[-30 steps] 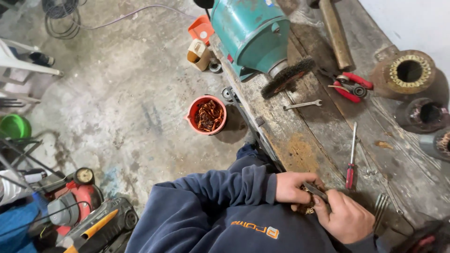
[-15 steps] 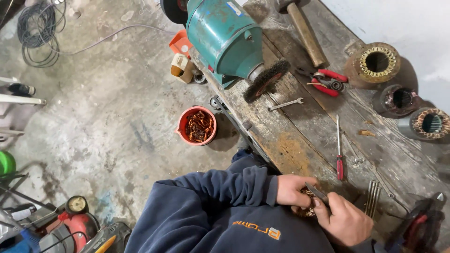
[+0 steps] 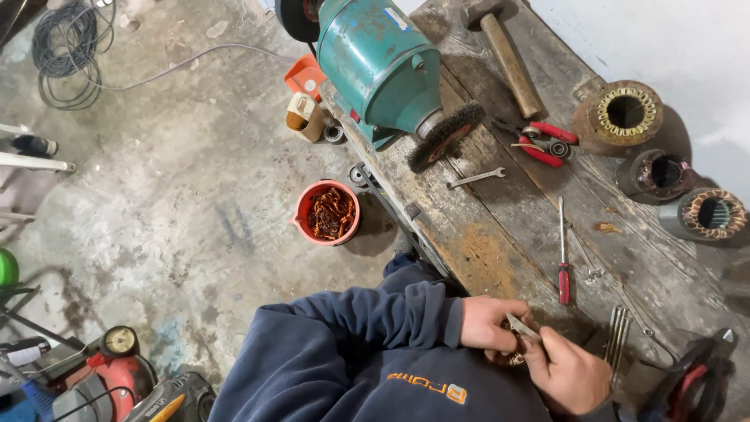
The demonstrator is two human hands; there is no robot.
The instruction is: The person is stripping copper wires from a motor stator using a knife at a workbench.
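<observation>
At the lower centre of the frame, my left hand (image 3: 486, 322) and right hand (image 3: 569, 373) meet, fingers closed on a small metal piece (image 3: 522, 328) above the table (image 3: 500, 234) edge.

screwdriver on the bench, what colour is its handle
Red, on the screwdriver; the head view shows it.

A teal grinder (image 3: 383, 66) stands at twelve o'clock; a red bucket (image 3: 328, 212) at nine; a screwdriver (image 3: 562, 252), pliers (image 3: 543, 142) and stators (image 3: 625, 117) toward two.
</observation>
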